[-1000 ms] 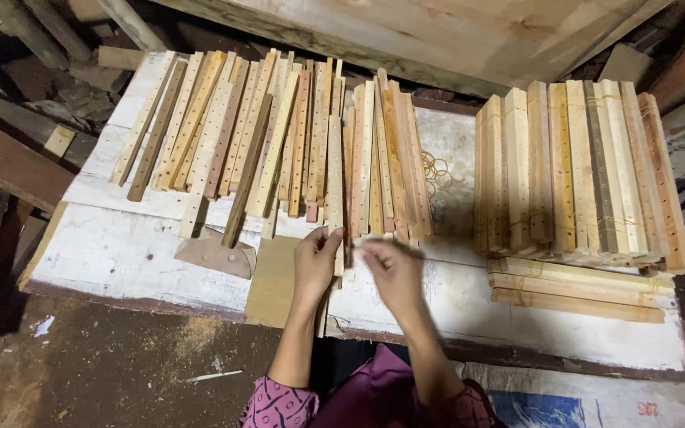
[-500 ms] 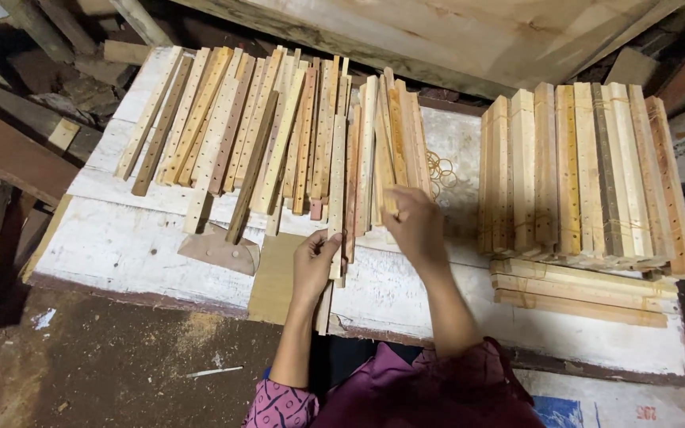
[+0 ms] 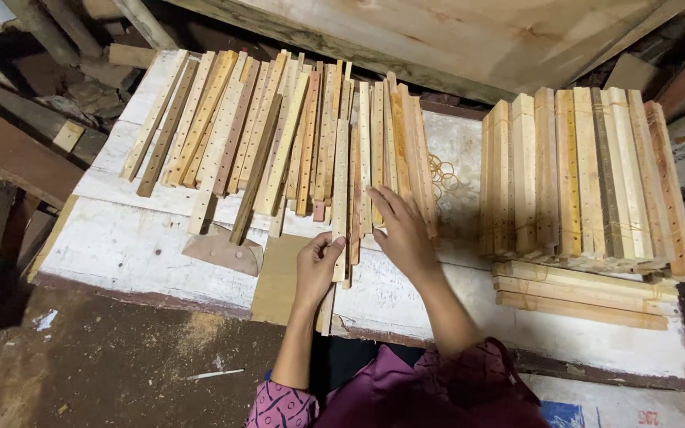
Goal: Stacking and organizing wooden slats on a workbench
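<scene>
On the white table (image 3: 144,261), left hand (image 3: 316,268) grips a wooden slat (image 3: 341,198); right hand (image 3: 400,230) lies open on the slats.

Raw matt wood slats (image 3: 341,182), whitewashed board (image 3: 128,246)

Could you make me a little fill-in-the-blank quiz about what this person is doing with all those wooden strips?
1. The left hand grips a bundle of wooden ____ with holes drilled along them.
2. The right hand rests flat on the loose slats, which lie on a ____-painted bench.
3. The bundled stack sits to the person's ____.
4. The thin rings beside the right hand look like rubber ____.

Missing words: slats; white; right; bands
</scene>
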